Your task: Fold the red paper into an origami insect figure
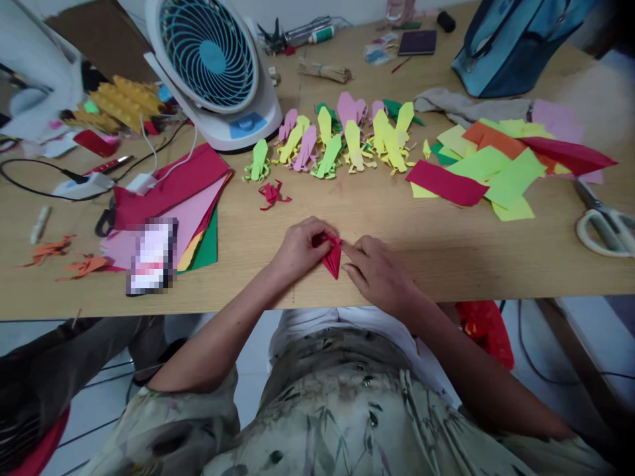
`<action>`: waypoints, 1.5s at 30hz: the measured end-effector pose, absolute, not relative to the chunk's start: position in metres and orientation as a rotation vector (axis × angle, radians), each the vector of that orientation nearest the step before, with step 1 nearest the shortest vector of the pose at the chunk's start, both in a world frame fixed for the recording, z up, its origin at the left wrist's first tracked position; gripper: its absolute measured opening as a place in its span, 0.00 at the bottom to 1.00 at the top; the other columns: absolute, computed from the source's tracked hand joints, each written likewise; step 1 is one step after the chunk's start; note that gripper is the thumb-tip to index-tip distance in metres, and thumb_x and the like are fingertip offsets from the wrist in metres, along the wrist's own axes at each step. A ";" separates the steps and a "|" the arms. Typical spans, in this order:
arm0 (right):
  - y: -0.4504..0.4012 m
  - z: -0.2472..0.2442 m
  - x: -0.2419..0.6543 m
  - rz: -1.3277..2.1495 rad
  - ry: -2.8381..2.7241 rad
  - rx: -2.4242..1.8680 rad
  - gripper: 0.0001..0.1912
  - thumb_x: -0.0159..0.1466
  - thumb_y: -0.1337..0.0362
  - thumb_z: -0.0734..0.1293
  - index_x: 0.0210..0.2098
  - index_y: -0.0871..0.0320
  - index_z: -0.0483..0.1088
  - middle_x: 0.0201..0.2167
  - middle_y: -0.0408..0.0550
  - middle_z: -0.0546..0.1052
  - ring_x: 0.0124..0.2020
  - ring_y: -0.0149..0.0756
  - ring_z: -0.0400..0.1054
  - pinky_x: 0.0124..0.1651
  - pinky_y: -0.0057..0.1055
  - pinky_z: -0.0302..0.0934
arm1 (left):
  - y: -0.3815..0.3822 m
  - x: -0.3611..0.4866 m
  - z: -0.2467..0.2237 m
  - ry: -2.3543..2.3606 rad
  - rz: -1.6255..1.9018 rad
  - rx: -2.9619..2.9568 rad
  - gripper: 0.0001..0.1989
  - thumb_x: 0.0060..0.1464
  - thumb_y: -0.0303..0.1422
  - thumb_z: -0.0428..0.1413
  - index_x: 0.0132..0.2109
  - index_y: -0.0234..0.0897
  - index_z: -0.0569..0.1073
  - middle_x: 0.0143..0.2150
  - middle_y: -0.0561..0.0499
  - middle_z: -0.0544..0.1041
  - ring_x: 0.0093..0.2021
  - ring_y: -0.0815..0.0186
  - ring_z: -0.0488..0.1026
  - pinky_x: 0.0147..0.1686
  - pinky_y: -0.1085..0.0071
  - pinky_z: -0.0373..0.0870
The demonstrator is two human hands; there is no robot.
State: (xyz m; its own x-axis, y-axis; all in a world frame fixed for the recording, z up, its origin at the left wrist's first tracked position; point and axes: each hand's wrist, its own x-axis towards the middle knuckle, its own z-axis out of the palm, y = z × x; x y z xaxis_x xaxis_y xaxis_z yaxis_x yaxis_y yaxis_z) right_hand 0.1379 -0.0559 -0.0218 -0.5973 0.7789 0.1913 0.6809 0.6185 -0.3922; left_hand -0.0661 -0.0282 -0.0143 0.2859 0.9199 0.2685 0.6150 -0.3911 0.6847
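Work at the table (248, 277), close to its front edge. The red folded paper (333, 261) is between your two hands, in front of your torso, its narrow point toward you. Your left hand (301, 250) pinches its upper left part between thumb and fingers. Your right hand (381, 274) meets its upper right corner with an extended index fingertip; the thumb sits slightly apart below, a narrow gap between them. Whether these fingers also grip the paper, I cannot tell.

Surroundings, nearest first. Beyond your left hand lies a small red figure (273, 195), the closest loose item ahead of it. Behind that, a crowded row of green, yellow and pink paper figures (329, 157) spans the middle of the table, limiting room ahead. The fan (217, 56) rises at the back left.

On your left: a stack of coloured sheets (191, 241), overlapped by a pixelated object (151, 258); further out, two orange figures (85, 266). A white cable (186, 157) crosses the stack and would catch a wide left sweep.

On your right, well apart from the hand: a loose heap of paper pieces (513, 173), scissors (606, 230) beside it, and a blue bag (510, 53) behind.
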 end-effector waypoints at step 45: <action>-0.060 -0.024 0.157 0.252 -2.641 -0.883 0.16 0.68 0.71 0.60 0.51 0.56 0.74 0.46 0.55 0.72 0.46 0.45 0.62 0.48 0.40 0.56 | -0.029 -0.080 0.015 0.875 0.320 2.608 0.12 0.61 0.23 0.52 0.42 0.34 0.80 0.50 0.41 0.77 0.52 0.59 0.75 0.53 0.64 0.73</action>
State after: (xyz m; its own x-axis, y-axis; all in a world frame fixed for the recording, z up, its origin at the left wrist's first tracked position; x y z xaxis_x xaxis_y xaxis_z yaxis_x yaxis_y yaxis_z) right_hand 0.1573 -0.0596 -0.0236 -0.7475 0.6094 0.2644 0.5484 0.7907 -0.2720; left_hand -0.0804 -0.0293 0.0154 0.7814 0.6167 0.0955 0.5327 -0.7389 0.4126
